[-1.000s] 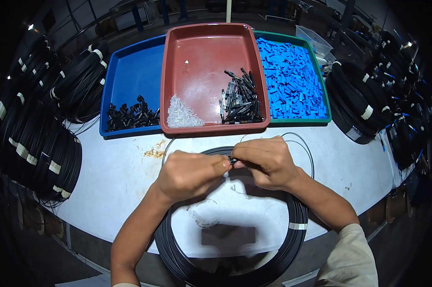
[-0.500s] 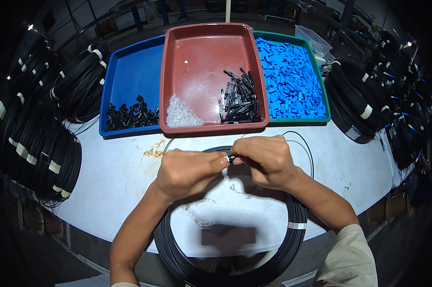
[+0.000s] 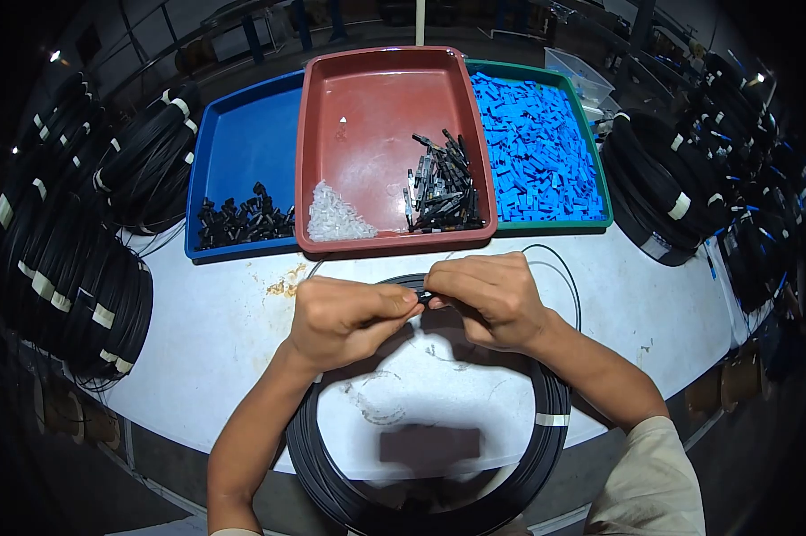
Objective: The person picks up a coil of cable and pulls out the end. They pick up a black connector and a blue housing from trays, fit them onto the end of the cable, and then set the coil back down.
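Observation:
My left hand (image 3: 338, 320) and my right hand (image 3: 490, 299) meet fingertip to fingertip above the far side of a black cable coil (image 3: 546, 456). Between them is a small black connector (image 3: 423, 296) with a bit of white on it. Both hands are closed in a pinch on it, the left from one end and the right from the other. Fingers cover most of the piece. The coil lies partly on the white table (image 3: 671, 313) and overhangs its near edge, with a white tape band around its right side. A thin loop of cable (image 3: 578, 284) stands out behind my right hand.
Beyond the hands, a red tray (image 3: 376, 116) holds clear small sleeves (image 3: 336, 214) and black connector parts (image 3: 443, 188). A blue tray (image 3: 251, 134) with black pieces (image 3: 242, 219) flanks it, as does a green tray (image 3: 606, 201) of blue clips (image 3: 537, 147). Taped cable coils (image 3: 72, 277) stack at both sides.
The fingertips have shifted slightly on the connector, and less white shows at my left thumb. Both hands stay over the coil; the whole view has moved a little.

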The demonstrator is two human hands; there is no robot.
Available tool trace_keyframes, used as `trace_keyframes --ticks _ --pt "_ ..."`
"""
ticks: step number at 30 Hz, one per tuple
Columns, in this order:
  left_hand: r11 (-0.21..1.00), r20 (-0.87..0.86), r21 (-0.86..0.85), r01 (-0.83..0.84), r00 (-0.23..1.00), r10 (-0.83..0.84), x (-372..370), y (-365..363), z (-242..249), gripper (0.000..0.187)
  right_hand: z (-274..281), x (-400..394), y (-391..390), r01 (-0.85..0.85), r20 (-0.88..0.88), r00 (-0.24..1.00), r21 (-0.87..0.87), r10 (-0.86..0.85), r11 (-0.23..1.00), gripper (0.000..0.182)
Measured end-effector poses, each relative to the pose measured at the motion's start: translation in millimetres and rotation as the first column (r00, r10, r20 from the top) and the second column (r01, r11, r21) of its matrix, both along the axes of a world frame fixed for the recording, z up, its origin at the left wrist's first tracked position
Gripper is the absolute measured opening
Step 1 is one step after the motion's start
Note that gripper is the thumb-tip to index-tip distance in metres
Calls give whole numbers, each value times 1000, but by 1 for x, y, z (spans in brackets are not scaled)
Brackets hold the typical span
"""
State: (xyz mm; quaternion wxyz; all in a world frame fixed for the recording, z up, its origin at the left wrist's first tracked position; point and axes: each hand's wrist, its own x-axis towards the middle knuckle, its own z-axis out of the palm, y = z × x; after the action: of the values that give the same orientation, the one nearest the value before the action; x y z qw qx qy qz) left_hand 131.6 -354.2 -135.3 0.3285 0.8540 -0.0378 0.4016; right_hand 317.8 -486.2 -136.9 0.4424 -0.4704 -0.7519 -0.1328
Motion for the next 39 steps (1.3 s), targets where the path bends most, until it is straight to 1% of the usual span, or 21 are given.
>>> trace_keyframes --ticks 1,2,3,4,7,8,9,10,11,12,14,15,16,18,19,25,27,31,33,37,39 --pt "963 48 268 -32 999 20 -1 0 2 17 -1 1 0 -29 -69 997 -107 21 994 19" --pt "854 100 515 -73 995 25 -1 0 3 19 -2 2 0 -64 -141 989 -209 34 976 20" --pt "827 108 557 -74 994 16 -1 -1 4 21 -3 1 0 -79 -200 980 -257 27 963 18" --pt "825 107 560 -71 994 13 -1 1 4 21 -2 1 0 -76 -201 979 -252 25 965 18" --pt "921 41 388 -40 999 26 -2 6 1 20 1 -2 1 -40 -164 986 -298 -10 954 17" --pt "921 43 388 -44 999 30 -1 6 -1 20 4 -3 3 -14 -98 995 -205 -6 979 20" --pt "960 29 276 -37 999 30 1 6 -3 19 6 -4 4 5 -33 999 -109 -9 994 22" --pt "987 15 159 -30 1000 28 3 5 -4 18 4 -4 4 3 -31 1000 -110 -6 994 22" --pt "998 -6 41 -49 999 50 3 2 -3 16 0 -2 5 -35 -41 999 -90 32 995 26" --pt "998 -5 41 -49 999 50 2 2 -2 16 -2 0 5 -72 -51 996 -70 68 995 30" --pt "991 -5 -105 -86 996 86 2 2 0 17 -1 2 3 -54 -50 997 -75 50 996 32" --pt "985 35 -165 -59 997 65 3 5 -4 26 0 3 3 -37 -50 998 -81 33 996 35" --pt "985 35 -164 -59 997 66 2 6 -5 26 0 4 3 -38 -50 998 -79 34 996 35" --pt "983 29 -178 -47 998 53 1 9 -6 36 0 4 2 -13 -24 1000 -101 11 995 36" --pt "992 -11 -119 -37 999 36 -2 11 -3 42 0 5 2 -13 -23 1000 -100 10 995 36" --pt "986 49 -162 -45 997 53 -1 12 -6 44 0 4 4 -34 -25 999 -98 32 995 45" --pt "990 50 -139 -36 998 43 -3 14 -8 45 1 5 2 1 17 1000 -156 1 988 49" --pt "996 63 -79 -33 997 38 -3 14 -8 49 1 6 2 -18 22 1000 -183 23 983 51" --pt "995 59 -89 -39 997 44 -2 12 -8 50 4 4 0 34 92 996 -259 -11 965 55" --pt "993 62 -107 -51 996 58 -2 12 -8 54 2 3 0 34 91 996 -262 -10 965 59" --pt "992 62 -122 -46 997 54 -2 13 -9 54 -2 3 2 28 30 999 -253 -21 967 60"
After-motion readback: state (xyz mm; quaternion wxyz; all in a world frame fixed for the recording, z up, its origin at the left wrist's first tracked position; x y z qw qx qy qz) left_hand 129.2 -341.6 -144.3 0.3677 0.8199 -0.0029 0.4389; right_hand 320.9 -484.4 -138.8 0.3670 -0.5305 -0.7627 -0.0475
